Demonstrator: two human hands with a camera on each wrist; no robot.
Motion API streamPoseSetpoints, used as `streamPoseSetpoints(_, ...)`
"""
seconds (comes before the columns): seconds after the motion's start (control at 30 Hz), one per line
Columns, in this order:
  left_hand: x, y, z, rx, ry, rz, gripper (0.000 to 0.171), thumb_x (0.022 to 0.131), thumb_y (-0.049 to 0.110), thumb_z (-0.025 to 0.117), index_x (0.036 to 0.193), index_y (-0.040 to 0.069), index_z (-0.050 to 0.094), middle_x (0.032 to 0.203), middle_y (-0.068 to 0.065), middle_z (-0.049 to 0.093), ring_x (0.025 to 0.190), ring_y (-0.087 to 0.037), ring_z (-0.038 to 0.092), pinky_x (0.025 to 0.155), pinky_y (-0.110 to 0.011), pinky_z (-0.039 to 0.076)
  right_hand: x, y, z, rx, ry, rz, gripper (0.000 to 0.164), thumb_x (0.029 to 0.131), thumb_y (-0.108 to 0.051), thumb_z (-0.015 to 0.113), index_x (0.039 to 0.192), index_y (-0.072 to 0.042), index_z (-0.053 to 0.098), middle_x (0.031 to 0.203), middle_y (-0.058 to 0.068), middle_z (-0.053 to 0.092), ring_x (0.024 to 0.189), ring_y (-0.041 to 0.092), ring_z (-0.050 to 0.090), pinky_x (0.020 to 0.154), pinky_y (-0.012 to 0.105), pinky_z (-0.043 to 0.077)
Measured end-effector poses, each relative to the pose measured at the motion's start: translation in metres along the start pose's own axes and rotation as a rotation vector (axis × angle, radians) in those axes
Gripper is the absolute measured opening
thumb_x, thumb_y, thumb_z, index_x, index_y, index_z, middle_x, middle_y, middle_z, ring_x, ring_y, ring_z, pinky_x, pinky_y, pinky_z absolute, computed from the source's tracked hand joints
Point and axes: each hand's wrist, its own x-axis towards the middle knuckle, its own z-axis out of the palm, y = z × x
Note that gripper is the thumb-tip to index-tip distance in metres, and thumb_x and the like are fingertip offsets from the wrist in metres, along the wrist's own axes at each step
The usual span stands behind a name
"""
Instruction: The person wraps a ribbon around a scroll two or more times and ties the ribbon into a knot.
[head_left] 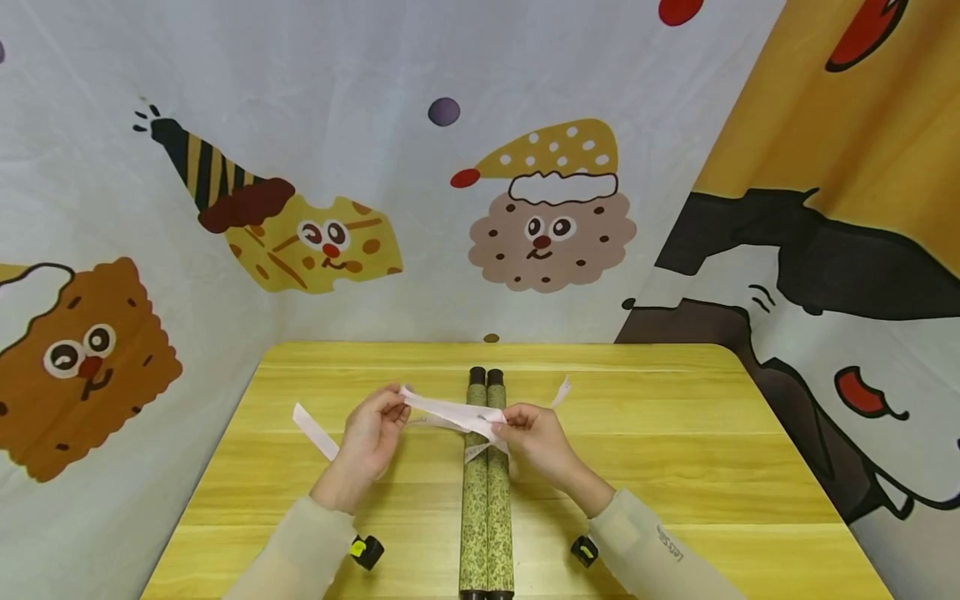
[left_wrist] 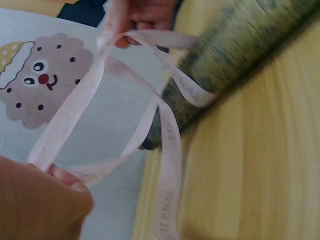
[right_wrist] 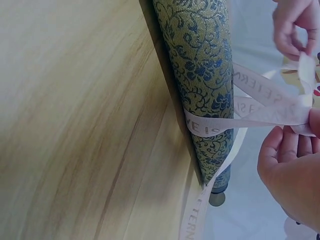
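Two rolled scrolls (head_left: pixel 476 500) in green patterned brocade with dark end knobs lie side by side on the wooden table. A pale pink ribbon (right_wrist: pixel 210 126) with printed lettering loops around them. To the left of the scrolls, my left hand (head_left: pixel 373 433) pinches a stretch of ribbon (left_wrist: pixel 75 115) between thumb and fingers. My right hand (head_left: pixel 542 442), just right of the scrolls, pinches the ribbon where its strands meet above them. Between both hands the ribbon is drawn out. One loose tail (head_left: pixel 315 432) shows left of my left wrist, another (head_left: pixel 562 390) behind my right hand.
The yellow wooden table (head_left: pixel 675 467) has rounded far corners. A white curtain (head_left: pixel 360 75) with cartoon prints stands behind it. Small black objects with yellow marks show beside the left sleeve (head_left: pixel 292 550) and the right sleeve (head_left: pixel 652 550).
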Motion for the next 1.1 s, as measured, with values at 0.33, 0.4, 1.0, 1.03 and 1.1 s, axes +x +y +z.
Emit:
streamPoseSetpoints(0.33,-0.002,-0.024,-0.020,0.471,0.125,-0.011,0.043,0.096,-0.004,0.066,0.137,-0.016,0.057,0.103,-0.011,0.070,0.083,-0.012,0.065,0.077,-0.022,0.059,0.000,0.000,0.003,0.028,0.016,-0.019,0.013,0.092,0.003,0.075,0.104,0.009,0.072,0.091,0.013,0.072,0.080,0.017,0.063,0.071,0.023,0.054)
streamPoseSetpoints(0.4,-0.005,-0.029,-0.018,0.568,0.119,0.035,0.041,0.095,-0.003,0.067,0.133,-0.015,0.060,0.099,-0.011,0.070,0.081,-0.012,0.063,0.071,-0.021,0.056,0.001,0.001,0.003,0.026,0.018,-0.028,0.014,0.092,0.005,0.074,0.105,0.010,0.072,0.094,0.016,0.072,0.081,0.017,0.063,0.073,0.023,0.055)
streamPoseSetpoints(1.0,-0.024,-0.082,0.024,1.112,-0.390,0.414,0.025,0.087,-0.008,0.070,0.111,-0.008,0.075,0.101,-0.017,0.074,0.084,-0.022,0.066,0.074,-0.026,0.058,0.003,-0.001,-0.003,-0.090,-0.066,-0.104,0.021,0.097,0.004,0.068,0.116,0.008,0.074,0.112,0.022,0.074,0.100,0.022,0.072,0.086,0.026,0.059)
streamPoseSetpoints(1.03,-0.023,-0.084,0.024,1.122,-0.399,0.423,0.025,0.087,-0.009,0.070,0.111,-0.007,0.075,0.101,-0.016,0.074,0.084,-0.022,0.065,0.074,-0.026,0.057,0.003,-0.001,-0.003,-0.095,-0.075,-0.106,0.021,0.096,0.004,0.069,0.116,0.008,0.075,0.112,0.022,0.074,0.102,0.024,0.072,0.088,0.027,0.059)
streamPoseSetpoints(1.1,-0.020,-0.086,0.026,1.152,-0.408,0.442,0.024,0.087,-0.009,0.070,0.110,-0.005,0.077,0.099,-0.015,0.075,0.081,-0.021,0.065,0.073,-0.027,0.057,0.003,-0.002,-0.005,-0.110,-0.091,-0.117,0.021,0.095,0.005,0.071,0.115,0.008,0.075,0.111,0.021,0.074,0.101,0.026,0.073,0.086,0.028,0.060)
